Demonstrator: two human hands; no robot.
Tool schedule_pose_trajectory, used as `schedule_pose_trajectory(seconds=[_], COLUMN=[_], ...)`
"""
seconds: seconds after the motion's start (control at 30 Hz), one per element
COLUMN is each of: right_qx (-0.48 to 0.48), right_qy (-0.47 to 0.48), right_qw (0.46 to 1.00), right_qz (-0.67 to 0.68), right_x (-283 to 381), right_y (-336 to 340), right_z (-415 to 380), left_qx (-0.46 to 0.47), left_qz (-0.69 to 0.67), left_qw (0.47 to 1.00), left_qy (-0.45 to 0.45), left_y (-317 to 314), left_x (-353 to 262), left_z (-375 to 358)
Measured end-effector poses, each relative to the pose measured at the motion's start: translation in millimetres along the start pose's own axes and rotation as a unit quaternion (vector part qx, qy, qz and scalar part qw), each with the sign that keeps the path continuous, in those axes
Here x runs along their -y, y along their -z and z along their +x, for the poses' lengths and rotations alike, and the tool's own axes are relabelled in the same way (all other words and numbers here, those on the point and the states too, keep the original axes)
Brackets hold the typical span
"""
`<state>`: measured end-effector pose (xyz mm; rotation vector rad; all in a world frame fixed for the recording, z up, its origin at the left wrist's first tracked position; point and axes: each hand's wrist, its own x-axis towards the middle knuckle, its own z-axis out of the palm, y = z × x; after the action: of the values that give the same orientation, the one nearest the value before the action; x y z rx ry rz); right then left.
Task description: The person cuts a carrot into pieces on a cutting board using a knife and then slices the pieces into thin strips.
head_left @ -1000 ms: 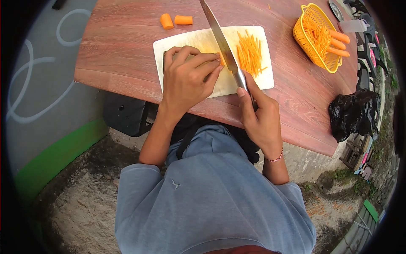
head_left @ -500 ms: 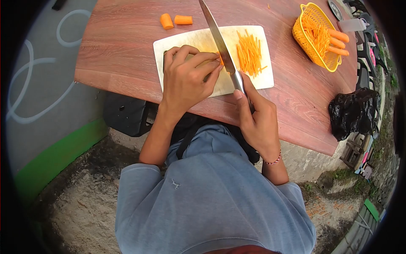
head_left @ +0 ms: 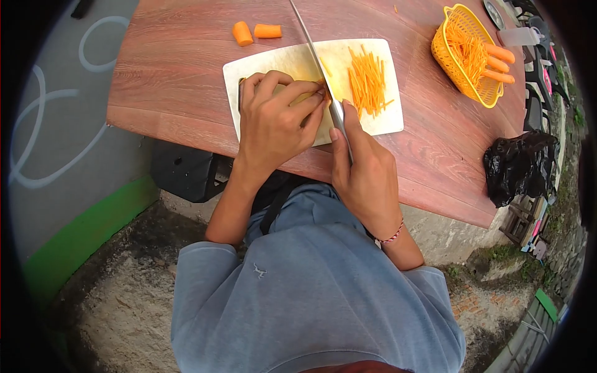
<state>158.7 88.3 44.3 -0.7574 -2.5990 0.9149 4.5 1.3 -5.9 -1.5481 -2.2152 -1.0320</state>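
In the head view my left hand (head_left: 273,121) is closed, its bent fingertips pinching a carrot piece (head_left: 326,92) on the white cutting board (head_left: 388,121). Most of that piece is hidden behind the fingers and the blade. My right hand (head_left: 368,171) grips the handle of a long kitchen knife (head_left: 315,55), whose blade stands nearly edge-on close beside the left fingertips. To the right of the blade lies a heap of carrot matchsticks (head_left: 368,81). Two carrot chunks (head_left: 243,33) rest on the table just beyond the board.
A yellow plastic basket (head_left: 444,60) on the wooden table (head_left: 168,68) holds shredded carrot and several whole carrots (head_left: 497,64). Near it lies a clear bottle (head_left: 519,36). A black plastic bag (head_left: 521,166) is at the right edge, and a black stool (head_left: 180,171) stands at left.
My right hand has shifted left with the knife, and the blade has turned more edge-on beside my left fingertips. A thin carrot strip now shows right of the blade. My left hand has barely moved.
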Motion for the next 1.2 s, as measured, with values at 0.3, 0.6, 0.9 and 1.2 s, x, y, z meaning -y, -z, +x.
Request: schedule_pose_trajectory(seconds=[0.3,0.6,0.9,1.2], right_qx=[0.005,0.032,0.038,0.035], right_qy=[-0.057,-0.136,-0.084,-0.060], right_qw=[0.993,0.979,0.987,0.995], right_qz=[0.098,0.149,0.131,0.074], right_x=[-13,-18,-10,-2], right_y=[7,19,16,17], right_z=[15,6,-3,-9], left_qx=[-0.012,-0.008,-0.009,-0.002], left_qz=[-0.004,-0.001,-0.005,-0.003], left_qw=[1.000,1.000,1.000,1.000], left_qy=[-0.008,-0.012,-0.011,-0.008], left_y=[-5,0,-4,0], left_x=[3,-1,1,-1], left_z=[-4,-2,-4,-3])
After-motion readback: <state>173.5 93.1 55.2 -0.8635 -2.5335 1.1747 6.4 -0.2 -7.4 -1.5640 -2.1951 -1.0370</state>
